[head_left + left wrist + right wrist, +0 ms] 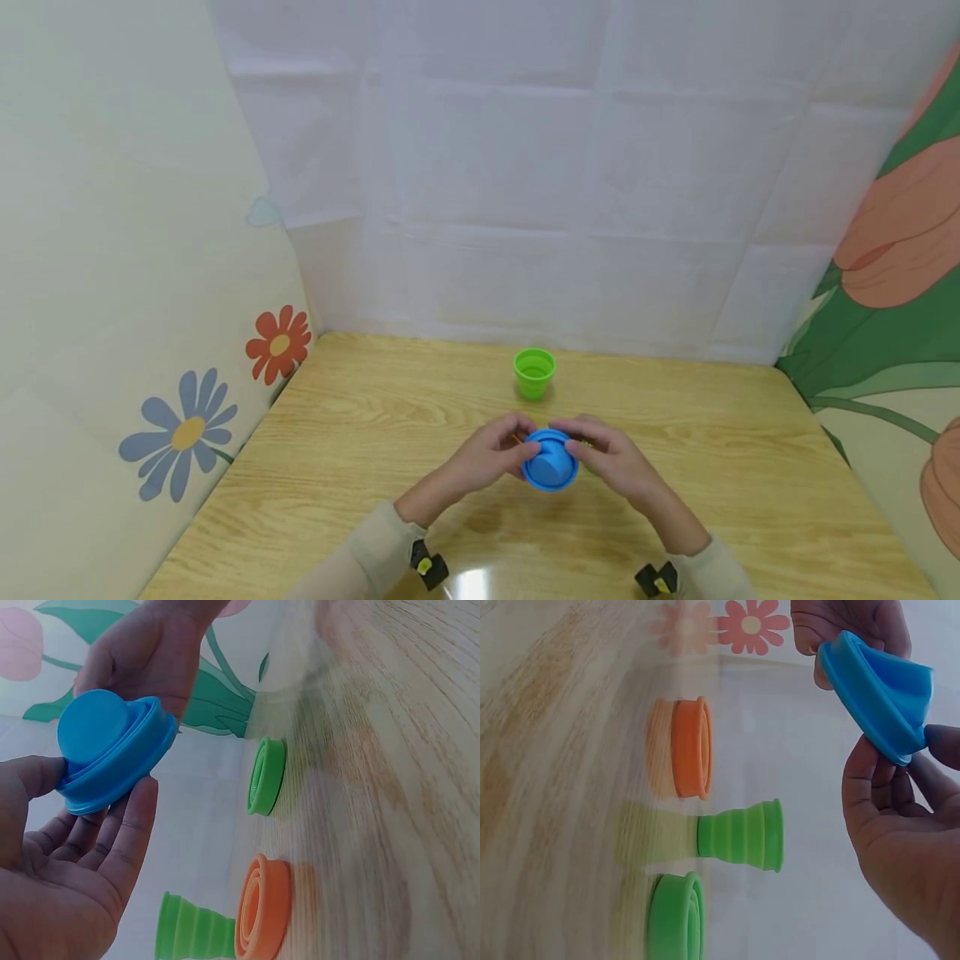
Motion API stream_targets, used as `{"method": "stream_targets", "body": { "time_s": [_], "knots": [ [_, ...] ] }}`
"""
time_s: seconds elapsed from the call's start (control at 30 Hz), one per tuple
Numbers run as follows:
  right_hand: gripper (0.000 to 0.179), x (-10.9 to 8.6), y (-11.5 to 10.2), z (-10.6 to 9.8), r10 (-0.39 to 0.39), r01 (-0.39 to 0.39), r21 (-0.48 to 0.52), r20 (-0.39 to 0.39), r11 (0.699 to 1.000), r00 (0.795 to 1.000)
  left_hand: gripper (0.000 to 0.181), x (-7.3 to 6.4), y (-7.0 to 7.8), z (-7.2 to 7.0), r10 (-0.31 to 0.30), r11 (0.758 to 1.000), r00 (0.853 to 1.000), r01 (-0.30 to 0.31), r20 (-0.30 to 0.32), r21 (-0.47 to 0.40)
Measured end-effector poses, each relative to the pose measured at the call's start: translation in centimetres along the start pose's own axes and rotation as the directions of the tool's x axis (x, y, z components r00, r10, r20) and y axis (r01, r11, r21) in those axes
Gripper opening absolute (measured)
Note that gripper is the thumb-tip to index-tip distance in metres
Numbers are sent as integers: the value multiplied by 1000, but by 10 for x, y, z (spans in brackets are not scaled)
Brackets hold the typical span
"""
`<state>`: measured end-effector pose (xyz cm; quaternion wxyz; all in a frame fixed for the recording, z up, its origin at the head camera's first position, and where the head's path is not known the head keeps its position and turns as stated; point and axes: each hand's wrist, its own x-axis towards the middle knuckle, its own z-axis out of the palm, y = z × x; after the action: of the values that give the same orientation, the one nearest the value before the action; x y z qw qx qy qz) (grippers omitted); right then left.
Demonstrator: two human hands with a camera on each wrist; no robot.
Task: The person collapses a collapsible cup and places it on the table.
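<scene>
A blue collapsible cup [551,468] is held up above the table between both hands, partly folded, its round base tilted and standing out unevenly from the rim. My left hand [489,456] pinches the cup's left side, thumb on the folded part and fingers under the rim in the left wrist view. On the opposite side my right hand [613,460] grips the rim between thumb and fingers. Beyond the hands, a green collapsible cup [534,375] stands extended. A flattened orange cup [264,909] and a flattened green cup [267,776] lie on the table, mostly hidden by the hands in the head view.
The wood-grain table [360,417] meets a white sheet [487,167] at the back. Flower-printed panels flank it, a left panel [112,250] and a right panel [900,367]. Light reflects off the table's front.
</scene>
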<state>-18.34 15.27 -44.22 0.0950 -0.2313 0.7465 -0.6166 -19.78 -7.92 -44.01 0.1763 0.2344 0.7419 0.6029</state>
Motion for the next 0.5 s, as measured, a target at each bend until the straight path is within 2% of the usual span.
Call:
{"method": "stream_targets", "body": {
  "time_s": [0.27, 0.33, 0.5],
  "knots": [
    [40, -2, 1, 2, 33, -34, 116, 15, 993, 999, 33, -2, 3, 0, 22, 999, 998, -24, -63, -36],
    [40, -2, 1, 2, 27, -29, 118, 14, 993, 1000, 34, -3, 4, -1, 21, 999, 998, -24, -52, -47],
    [38, -2, 1, 3, 19, -19, 90, 9, 996, 1000, 35, -2, 2, -1, 4, 1000, 1000, -4, 23, -26]
  ]
}}
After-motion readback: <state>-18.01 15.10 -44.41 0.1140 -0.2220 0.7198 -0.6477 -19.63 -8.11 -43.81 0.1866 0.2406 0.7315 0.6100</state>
